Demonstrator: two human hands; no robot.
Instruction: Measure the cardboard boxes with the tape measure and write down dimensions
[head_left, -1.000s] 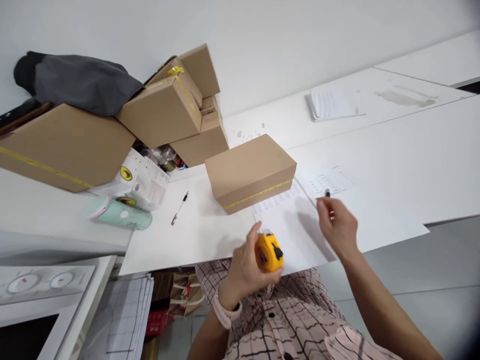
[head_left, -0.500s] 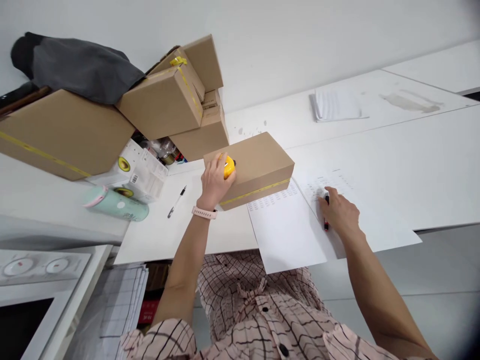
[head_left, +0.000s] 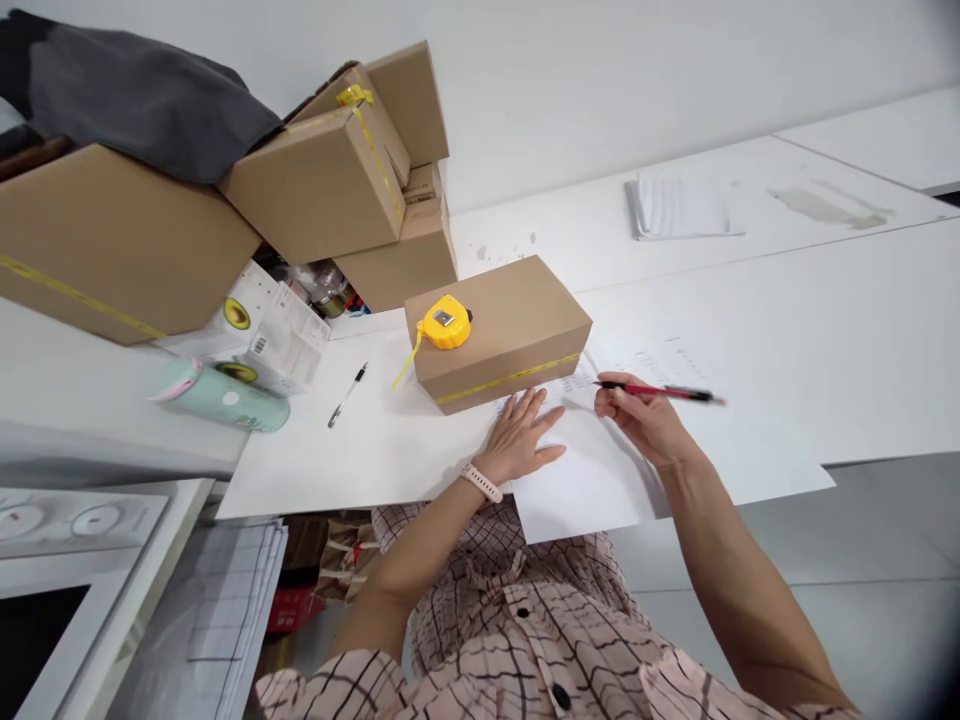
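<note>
"What's the right hand (head_left: 646, 424) doing?"

"It's gripping a red-and-black pen (head_left: 675, 394) between bent fingers, apparently preparing to write."

"And the left hand (head_left: 519, 440)?"

"Splayed and holding nothing, it's lying across the sheet (head_left: 581, 490)."

"The tape measure (head_left: 446, 323)?"

"It's resting on the carton (head_left: 521, 310), beyond the left hand."

"Next move?"

"It's probably calling for the pen meeting the printed rows (head_left: 577, 383)."

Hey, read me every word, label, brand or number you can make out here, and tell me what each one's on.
No word, brand or number reads clearly.
Left sheet: printed rows, too small to read.
Right sheet: faint rows, too small.
White avocado-picture box: small print and a barcode, illegible.
Green bottle: marks, too small to read.
Low red box: pale marks, too blurred.
</note>
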